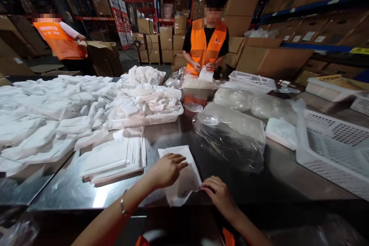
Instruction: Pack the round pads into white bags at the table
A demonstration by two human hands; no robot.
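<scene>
One white bag — left fingers atop (slightly spread), right fingers pinched at corner.

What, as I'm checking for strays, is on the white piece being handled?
The left hand is over the white piece, the right hand at its edge; anything beneath is hidden.

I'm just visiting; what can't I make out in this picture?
All in the head view:
Part of the flat white item: hidden by the left hand.
Right end of the large white basket: cut off by the right edge.
Left end of the white pile: cut off by the left edge.
Dark marks on the pile: too small, creased.
</scene>
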